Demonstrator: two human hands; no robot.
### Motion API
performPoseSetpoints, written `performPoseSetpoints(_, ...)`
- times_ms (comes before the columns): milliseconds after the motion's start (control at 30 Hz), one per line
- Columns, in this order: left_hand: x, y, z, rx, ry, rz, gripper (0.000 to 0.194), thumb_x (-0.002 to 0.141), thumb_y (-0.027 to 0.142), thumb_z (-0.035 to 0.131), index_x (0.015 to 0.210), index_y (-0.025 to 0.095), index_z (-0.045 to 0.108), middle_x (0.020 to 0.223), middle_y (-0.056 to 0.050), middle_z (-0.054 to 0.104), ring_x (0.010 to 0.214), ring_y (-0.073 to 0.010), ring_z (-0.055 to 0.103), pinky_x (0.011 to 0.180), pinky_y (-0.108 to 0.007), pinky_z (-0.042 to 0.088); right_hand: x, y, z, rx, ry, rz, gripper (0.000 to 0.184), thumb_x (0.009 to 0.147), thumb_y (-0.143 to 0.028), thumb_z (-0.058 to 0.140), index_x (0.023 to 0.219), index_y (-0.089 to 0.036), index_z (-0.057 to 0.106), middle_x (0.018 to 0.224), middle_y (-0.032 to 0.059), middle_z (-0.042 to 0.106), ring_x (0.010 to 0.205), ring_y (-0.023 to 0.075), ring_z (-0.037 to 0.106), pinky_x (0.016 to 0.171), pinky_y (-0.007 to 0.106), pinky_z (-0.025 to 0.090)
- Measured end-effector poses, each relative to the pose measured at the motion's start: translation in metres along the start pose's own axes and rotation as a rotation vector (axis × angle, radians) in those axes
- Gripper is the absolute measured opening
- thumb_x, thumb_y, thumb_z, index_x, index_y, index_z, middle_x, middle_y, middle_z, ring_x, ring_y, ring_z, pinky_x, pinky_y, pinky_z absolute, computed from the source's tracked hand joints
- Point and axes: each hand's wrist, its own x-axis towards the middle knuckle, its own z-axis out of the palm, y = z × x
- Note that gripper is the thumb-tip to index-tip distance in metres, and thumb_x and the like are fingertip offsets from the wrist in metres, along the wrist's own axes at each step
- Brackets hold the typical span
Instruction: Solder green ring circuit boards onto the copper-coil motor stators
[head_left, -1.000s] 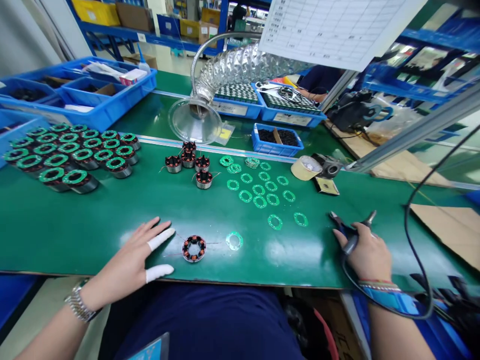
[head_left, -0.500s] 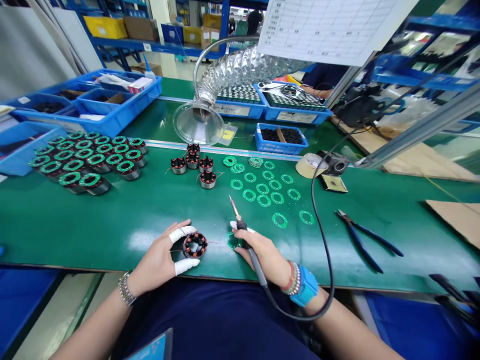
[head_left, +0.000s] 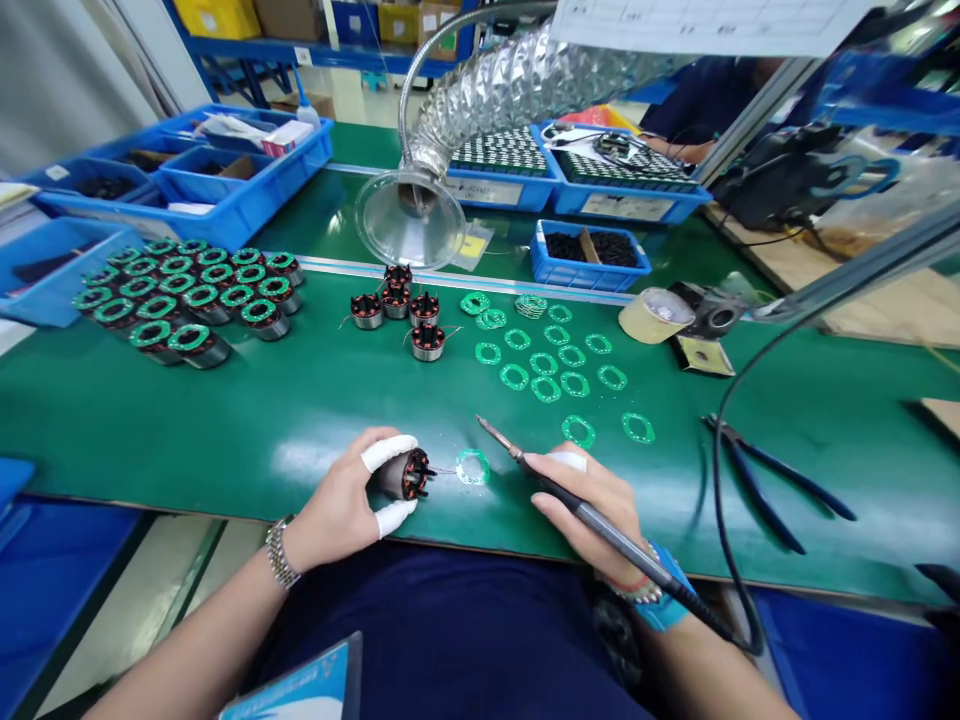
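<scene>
At the far left of the green workbench mat (head_left: 150, 450), rows of finished motor stators with green rings (head_left: 187, 300) stand upright, with blue parts bins (head_left: 240, 170) behind them. Nearer the person, the left hand (head_left: 334, 510), a metal-link wristwatch (head_left: 279, 552) on its wrist, pinches a wound motor stator (head_left: 405, 473) between two fingertips in white finger cots (head_left: 388, 452). The stator is lifted off the mat and tilted on its side, its dark prongs pointing right. Just beside it, a flat green ring (head_left: 472, 466) lies on the mat, close to the tip of a soldering iron (head_left: 600, 515).

The right hand (head_left: 589, 510) grips that iron like a pen, its fingers pressed together along the handle. Farther back, a small group of upright stators (head_left: 397, 305) stands beside loose green rings (head_left: 544, 365) spread over the mat. Beyond them are a blue tray of black parts (head_left: 589, 257) and a roll of tan tape (head_left: 656, 315). Blue-handled pliers (head_left: 765, 485) lie at the right, well apart from the hands. A co-worker's hand (head_left: 679, 150) shows past the trays at the upper right.
</scene>
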Motion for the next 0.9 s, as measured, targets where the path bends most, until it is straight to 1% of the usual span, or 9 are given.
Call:
performPoseSetpoints(133, 0.004, 0.0, 0.003, -0.005, -0.039, 0.015, 0.055, 0.071, 0.008, 0.057, 0.121, 0.023, 0.041, 0.114, -0.008, 0.046, 0.1, -0.019, 0.053, 0.087, -0.034, 0.047, -0.001, -0.001, 0.0, 0.059, -0.001, 0.11, 0.021, 0.079, -0.014, 0.057, 0.098, -0.02, 0.065, 0.076, 0.0036, 0.065, 0.069, 0.0159, 0.06, 0.061, 0.027, 0.049)
performPoseSetpoints(233, 0.005, 0.0, 0.003, -0.009, -0.067, 0.017, 0.056, 0.07, 0.005, 0.055, 0.121, 0.024, 0.041, 0.114, -0.008, 0.045, 0.099, -0.0189, 0.053, 0.086, -0.033, 0.048, -0.002, -0.001, 0.0, 0.073, -0.015, 0.188, 0.017, 0.079, -0.016, 0.057, 0.094, -0.021, 0.065, 0.077, 0.0026, 0.066, 0.07, 0.0158, 0.061, 0.062, 0.026, 0.049)
performPoseSetpoints(367, 0.006, 0.0, 0.0, -0.077, -0.064, -0.002, 0.053, 0.071, 0.006, 0.055, 0.119, 0.024, 0.042, 0.116, -0.008, 0.044, 0.099, -0.0189, 0.054, 0.085, -0.033, 0.048, -0.003, 0.002, -0.001, 0.1, -0.026, 0.24, 0.013, 0.079, -0.018, 0.057, 0.089, -0.022, 0.064, 0.077, 0.0014, 0.068, 0.071, 0.0158, 0.063, 0.066, 0.026, 0.051)
performPoseSetpoints(600, 0.011, 0.0, 0.0, -0.129, -0.067, 0.006, 0.053, 0.07, 0.005, 0.055, 0.119, 0.023, 0.042, 0.116, -0.007, 0.044, 0.099, -0.0179, 0.053, 0.084, -0.031, 0.048, 0.001, 0.003, 0.0, 0.139, -0.118, 0.27, 0.011, 0.08, -0.02, 0.057, 0.088, -0.021, 0.065, 0.078, 0.0025, 0.069, 0.073, 0.0164, 0.064, 0.064, 0.026, 0.051)
performPoseSetpoints(767, 0.011, -0.001, 0.001, -0.171, -0.068, -0.029, 0.051, 0.072, 0.006, 0.055, 0.118, 0.023, 0.042, 0.116, -0.007, 0.043, 0.097, -0.0177, 0.054, 0.083, -0.032, 0.049, 0.003, 0.002, 0.001, 0.153, -0.133, 0.255, 0.012, 0.081, -0.019, 0.057, 0.088, -0.021, 0.065, 0.078, 0.0018, 0.07, 0.072, 0.0155, 0.065, 0.064, 0.026, 0.052)
performPoseSetpoints(900, 0.011, -0.003, 0.001, -0.179, -0.075, -0.039, 0.051, 0.071, 0.006, 0.056, 0.118, 0.023, 0.042, 0.117, -0.008, 0.043, 0.097, -0.0182, 0.054, 0.083, -0.033, 0.049, 0.003, 0.002, 0.001, 0.136, -0.137, 0.27, 0.012, 0.081, -0.022, 0.056, 0.088, -0.022, 0.065, 0.079, 0.0023, 0.07, 0.073, 0.0168, 0.065, 0.064, 0.027, 0.053)
